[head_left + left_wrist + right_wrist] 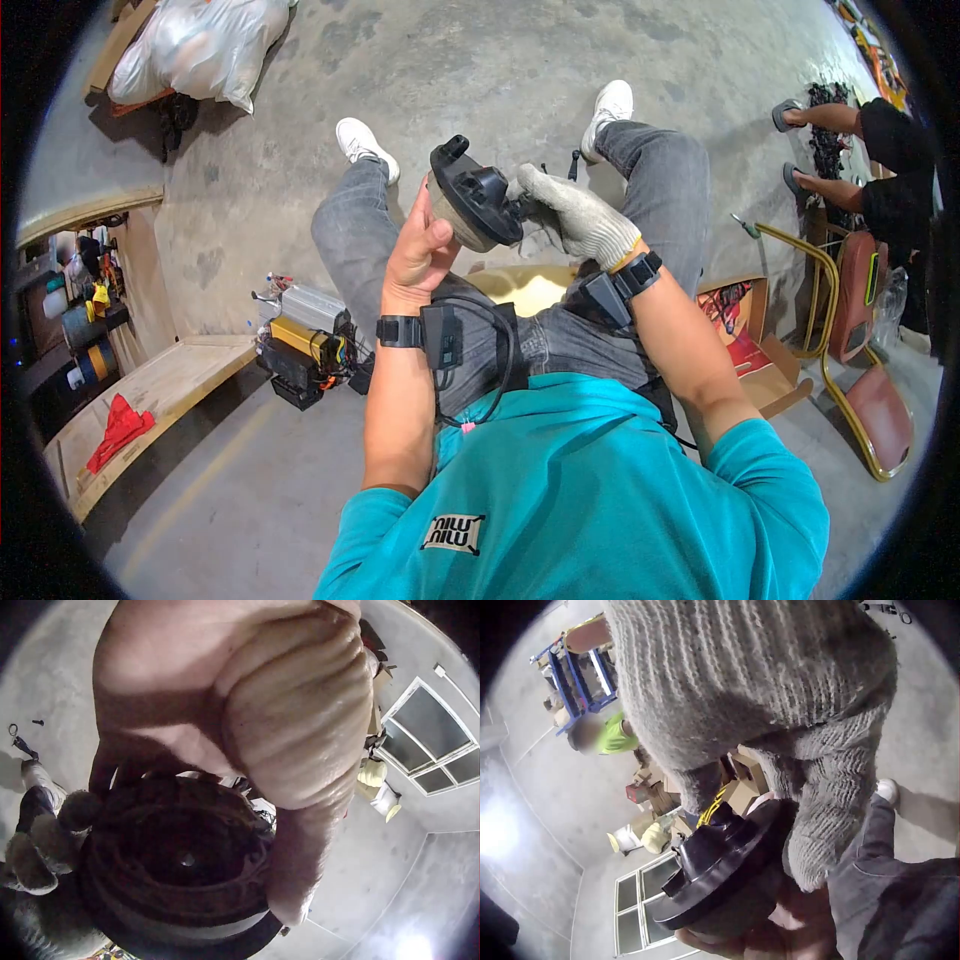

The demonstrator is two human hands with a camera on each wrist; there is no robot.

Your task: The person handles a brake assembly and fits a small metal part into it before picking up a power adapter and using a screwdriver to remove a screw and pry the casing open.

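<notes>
A grey concrete floor fills most of the head view. On it, a person in a teal shirt and grey jeans holds both arms out over the lap, knees apart, in white shoes. A second person's legs, in grey sandals, show at the right edge. A wooden bench runs along the left side; near the right edge stands a chair with a gold frame and brown pads. A white plastic bag lies at the upper left. An open cardboard box sits just beside the right thigh, and a silver and yellow machine is by the left thigh.

The gloved right hand reaches in from the right, its fingers bent and close together at the black part's edge; they partly hide one another, so I cannot tell whether they pinch anything. The bare left hand grips the round black part, thumb on one side and fingers on the other. That part is raised between the two hands, over the gap between the legs, its black face toward the glove. A red cloth lies on the bench.
</notes>
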